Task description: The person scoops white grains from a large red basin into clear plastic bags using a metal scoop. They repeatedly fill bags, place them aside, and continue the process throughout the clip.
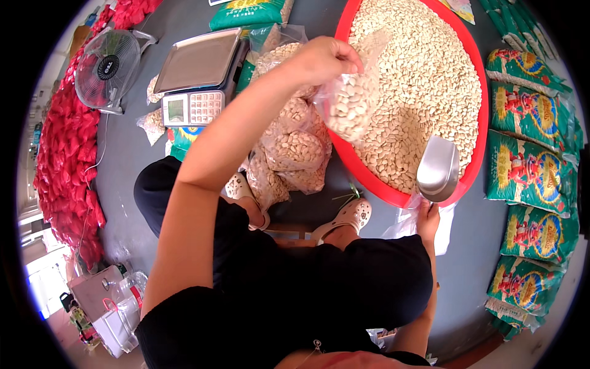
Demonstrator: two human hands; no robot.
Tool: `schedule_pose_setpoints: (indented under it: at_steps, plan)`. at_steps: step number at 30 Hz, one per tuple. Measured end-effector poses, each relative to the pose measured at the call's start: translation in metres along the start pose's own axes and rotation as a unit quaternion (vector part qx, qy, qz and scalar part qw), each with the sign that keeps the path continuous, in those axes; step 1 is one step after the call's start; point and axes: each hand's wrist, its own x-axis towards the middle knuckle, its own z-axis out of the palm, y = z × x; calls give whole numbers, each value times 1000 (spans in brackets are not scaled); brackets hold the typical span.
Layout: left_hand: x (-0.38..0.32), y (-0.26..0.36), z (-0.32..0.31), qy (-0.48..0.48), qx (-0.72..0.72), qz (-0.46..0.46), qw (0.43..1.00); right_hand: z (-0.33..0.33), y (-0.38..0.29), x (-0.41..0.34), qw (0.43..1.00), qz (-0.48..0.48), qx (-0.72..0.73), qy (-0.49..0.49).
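My left hand (329, 57) pinches the top of a clear plastic bag (352, 110) that is part filled with pale flat beans or seeds. The bag hangs over the left side of a large red tub (483, 106). A broad heap of the same beans or seeds (415, 60) fills the tub. At its near right rim, my right hand (428, 219) grips the handle of a shiny metal scoop (439, 168). The scoop's bowl points away from me over the heap, and no beans show on it. My right fingers are partly hidden.
Several filled clear bags (295, 150) lie piled left of the tub, by my clogs. Beyond them stands a digital scale (198, 64) with a metal pan. A fan (108, 67) and red bags (69, 184) lie far left; green printed sacks (525, 170) line the right.
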Motion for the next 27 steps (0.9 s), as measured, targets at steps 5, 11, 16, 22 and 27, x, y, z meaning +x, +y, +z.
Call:
schedule_pose_setpoints:
  at_steps: [5,11,16,22,27]
  plan:
    - [-46,6,-50,50,76,5,996,2,-1,0,1000,6,-29,5]
    - [-68,-76,-80,26,69,8,997,4,6,3,999,35,-33,-2]
    - [-84,-172,-66,-53,186,-88,977,5,5,5,999,28,-45,-11]
    - [-95,-187,-55,-40,131,-64,989,6,-9,4,997,29,-66,-12]
    - [-94,-101,-31,64,298,168,937,-9,0,10,995,83,21,-48]
